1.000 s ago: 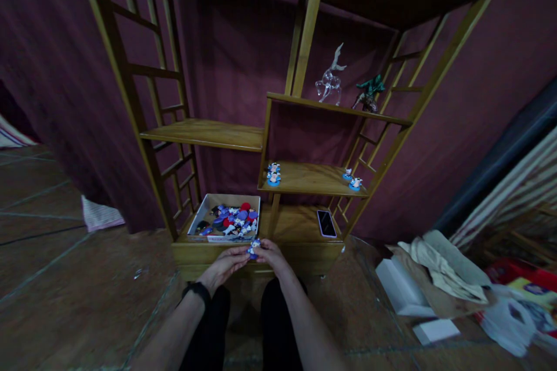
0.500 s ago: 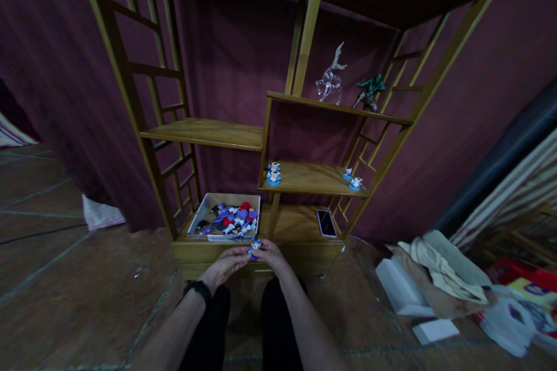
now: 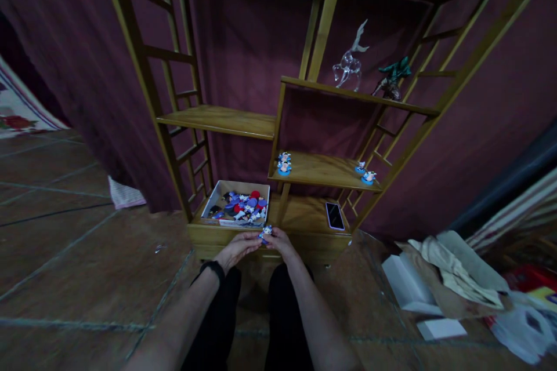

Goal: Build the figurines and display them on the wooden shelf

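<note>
Between my two hands is a small blue and white figurine (image 3: 266, 233), held in front of the shelf's lower edge. My left hand (image 3: 239, 245) grips its left side with closed fingers. On the other side, the fingers of my right hand (image 3: 280, 240) are closed round it. Just behind my left hand, a shallow cardboard box (image 3: 212, 221) holds a jumble of blue, red, white and black figurines. Several similar figurines with blue bases stand on the middle shelf (image 3: 324, 169), some at its left end (image 3: 284, 164) and some at its right (image 3: 369, 177).
A phone (image 3: 335, 216) lies on the bottom shelf. Higher up stand a clear glass deer (image 3: 348, 66) and a dark green statue (image 3: 394, 80). White boxes (image 3: 440, 329), cloth (image 3: 455, 269) and a plastic bag (image 3: 520, 330) lie on the floor at right.
The view has shifted, so the shelf sits slightly further right and higher. Both hands still hold the figurine, which now appears turned more upright.
</note>
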The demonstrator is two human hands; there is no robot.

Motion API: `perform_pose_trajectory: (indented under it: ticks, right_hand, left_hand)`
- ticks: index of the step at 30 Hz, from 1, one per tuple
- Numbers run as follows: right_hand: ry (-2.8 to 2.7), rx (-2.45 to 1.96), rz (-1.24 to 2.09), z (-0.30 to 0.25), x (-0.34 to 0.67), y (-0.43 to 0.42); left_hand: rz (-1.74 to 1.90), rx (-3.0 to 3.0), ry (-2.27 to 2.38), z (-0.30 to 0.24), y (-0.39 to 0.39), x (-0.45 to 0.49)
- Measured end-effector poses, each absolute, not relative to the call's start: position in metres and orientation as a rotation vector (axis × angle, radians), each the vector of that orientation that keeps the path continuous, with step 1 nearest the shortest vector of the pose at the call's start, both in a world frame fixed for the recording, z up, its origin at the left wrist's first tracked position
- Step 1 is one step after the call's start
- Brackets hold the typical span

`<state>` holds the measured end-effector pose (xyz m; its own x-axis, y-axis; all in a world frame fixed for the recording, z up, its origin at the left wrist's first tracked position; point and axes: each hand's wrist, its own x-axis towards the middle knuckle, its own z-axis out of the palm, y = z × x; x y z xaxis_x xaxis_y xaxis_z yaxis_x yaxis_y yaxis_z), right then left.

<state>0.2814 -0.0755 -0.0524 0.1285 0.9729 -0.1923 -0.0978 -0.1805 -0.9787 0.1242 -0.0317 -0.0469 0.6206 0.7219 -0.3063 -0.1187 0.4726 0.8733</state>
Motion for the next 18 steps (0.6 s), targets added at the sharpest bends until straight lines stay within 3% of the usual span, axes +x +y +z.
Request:
perform_pose_trajectory:
  ticks: [18]
  right_hand:
    - [-0.815, -1.246, 1.277, -0.0462, 0.2826, -0.0791]
  left_hand:
    - [0.640, 0.881, 0.735, -0.0508, -0.0293, 0.1279]
